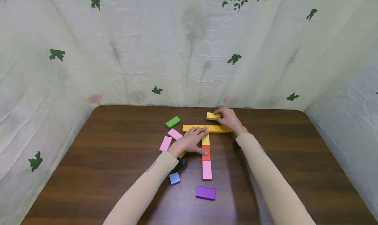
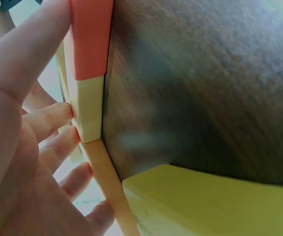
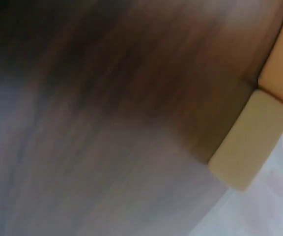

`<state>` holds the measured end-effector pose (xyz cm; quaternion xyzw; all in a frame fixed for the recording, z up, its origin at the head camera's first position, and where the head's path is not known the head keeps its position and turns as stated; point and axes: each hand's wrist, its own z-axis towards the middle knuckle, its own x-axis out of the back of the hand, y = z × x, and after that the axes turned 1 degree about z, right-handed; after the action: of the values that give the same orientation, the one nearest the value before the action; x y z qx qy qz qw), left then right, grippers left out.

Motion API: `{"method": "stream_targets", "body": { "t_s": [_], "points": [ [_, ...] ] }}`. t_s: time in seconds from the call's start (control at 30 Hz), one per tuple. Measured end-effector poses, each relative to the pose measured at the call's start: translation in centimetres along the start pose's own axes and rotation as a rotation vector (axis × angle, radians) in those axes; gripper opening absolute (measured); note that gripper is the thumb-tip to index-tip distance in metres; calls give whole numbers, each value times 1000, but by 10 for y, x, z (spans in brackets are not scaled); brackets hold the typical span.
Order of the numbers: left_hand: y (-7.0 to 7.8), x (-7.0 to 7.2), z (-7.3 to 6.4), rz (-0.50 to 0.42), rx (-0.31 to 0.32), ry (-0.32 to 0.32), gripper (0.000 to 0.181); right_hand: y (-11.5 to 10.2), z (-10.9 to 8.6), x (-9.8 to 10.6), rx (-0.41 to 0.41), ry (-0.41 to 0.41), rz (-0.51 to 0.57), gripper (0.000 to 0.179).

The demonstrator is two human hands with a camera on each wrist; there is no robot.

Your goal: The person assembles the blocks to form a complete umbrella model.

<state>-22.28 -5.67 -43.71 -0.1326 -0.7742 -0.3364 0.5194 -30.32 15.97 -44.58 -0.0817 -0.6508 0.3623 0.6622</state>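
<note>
1. The yellow block is sitting near the table's far edge, its right end partly hiding behind the right hand.
2. That hand is pinching it between thumb and fingers, angling leftward.
3. The block's long axis is running left-right, along that edge.
4. The left hand is lying with fingers spread, touching the orange bar and partly covering the red block.

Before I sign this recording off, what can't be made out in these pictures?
- Head view: the right end of the yellow block, covered by the right hand pinching it.
- Head view: part of the orange row, covered by the left hand.
- Head view: lettering on the left sleeve, too small to read.
- Left wrist view: the rest of the yellow-green block, cut off by the frame's edges.
</note>
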Motion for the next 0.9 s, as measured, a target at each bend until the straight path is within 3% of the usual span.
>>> {"method": "stream_targets", "body": {
  "t_s": [0.4, 0.9],
  "points": [
    [-1, 0, 1, 4, -1, 6, 87, -5, 5, -5, -35, -39, -67, 24],
    [0, -1, 0, 2, -4, 3, 87, 3, -6, 4, 20, -21, -43, 23]
  ]
}}
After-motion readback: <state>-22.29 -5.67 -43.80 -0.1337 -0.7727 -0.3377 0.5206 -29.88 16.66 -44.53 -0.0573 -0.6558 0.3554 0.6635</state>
